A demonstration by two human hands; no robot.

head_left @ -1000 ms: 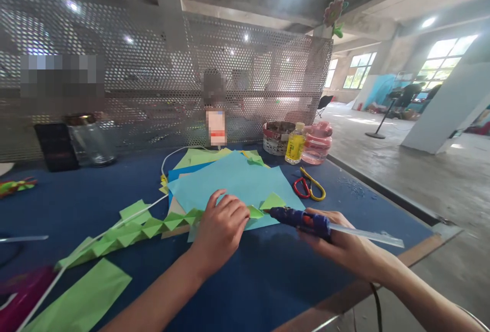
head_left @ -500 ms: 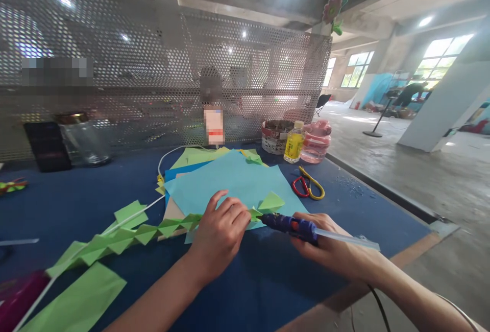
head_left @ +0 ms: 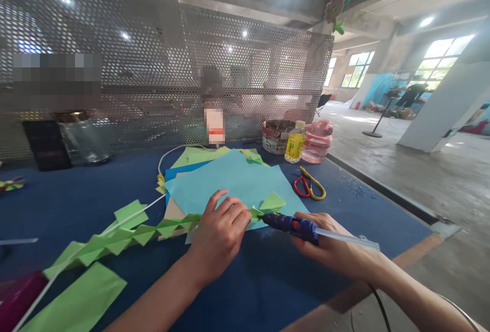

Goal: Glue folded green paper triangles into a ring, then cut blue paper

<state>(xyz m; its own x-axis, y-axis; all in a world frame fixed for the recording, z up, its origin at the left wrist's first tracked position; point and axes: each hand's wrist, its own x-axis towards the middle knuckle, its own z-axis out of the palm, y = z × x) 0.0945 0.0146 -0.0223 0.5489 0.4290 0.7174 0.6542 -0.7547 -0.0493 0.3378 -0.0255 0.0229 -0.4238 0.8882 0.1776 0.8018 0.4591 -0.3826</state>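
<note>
My left hand (head_left: 221, 232) is closed on the right end of a long green folded paper strip (head_left: 143, 234), whose zigzag points run off to the lower left. In my right hand (head_left: 331, 242) is a dark blue hot glue gun (head_left: 289, 223) with a clear glue stick (head_left: 346, 238) jutting from its back. The gun's nozzle meets the small bit of green paper that shows beyond my left fingers; whether glue is coming out cannot be made out. Beneath lie light blue paper sheets (head_left: 233, 181). Just above the nozzle rests a loose green paper piece (head_left: 272, 201).
Red-and-yellow-handled scissors (head_left: 309, 186) lie to the right. Behind them stand a yellow-labelled bottle (head_left: 294, 143), a pink jug (head_left: 317, 143) and a round basket (head_left: 274, 140). A white cable (head_left: 133, 214) crosses the strip. A phone (head_left: 215, 125) leans against the perforated metal screen (head_left: 252, 66).
Almost nothing differs. Both hands, the glue gun and the paper strip hold the same places, and the view has shifted very slightly.
</note>
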